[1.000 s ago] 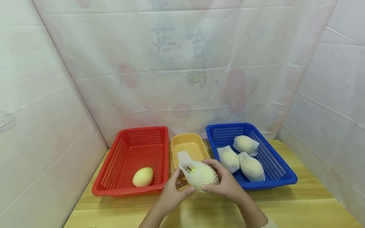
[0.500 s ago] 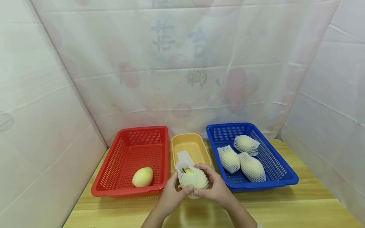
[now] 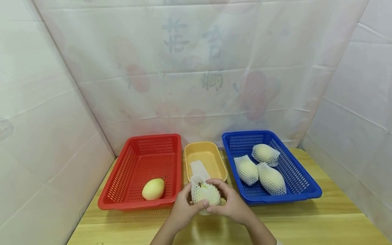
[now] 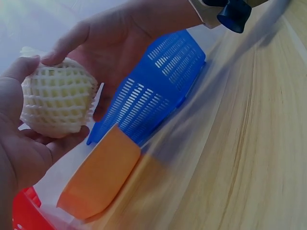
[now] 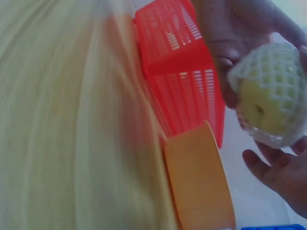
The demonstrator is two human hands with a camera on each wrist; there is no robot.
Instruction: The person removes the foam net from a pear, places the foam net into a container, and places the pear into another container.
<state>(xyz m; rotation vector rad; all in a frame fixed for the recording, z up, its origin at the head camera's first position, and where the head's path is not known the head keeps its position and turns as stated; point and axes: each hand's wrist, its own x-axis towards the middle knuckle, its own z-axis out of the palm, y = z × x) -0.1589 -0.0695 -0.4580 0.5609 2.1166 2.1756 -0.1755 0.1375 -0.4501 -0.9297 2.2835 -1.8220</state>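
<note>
A red basket (image 3: 144, 170) holding a bare yellow fruit (image 3: 153, 189) is sitting left of the fingers; a yellow tub (image 3: 204, 160) lies just beyond them; a blue basket (image 3: 294, 177) carrying three netted fruits (image 3: 271, 178) is sitting to their right on the desk (image 3: 321, 221).

Motion blurred the bench (image 5: 72, 120) in both wrist views. The right wrist frame cut off the blue basket (image 5: 273, 227) almost entirely.

Faint Chinese chars on backdrop sheet (image 3: 196, 61), not legible.
</note>
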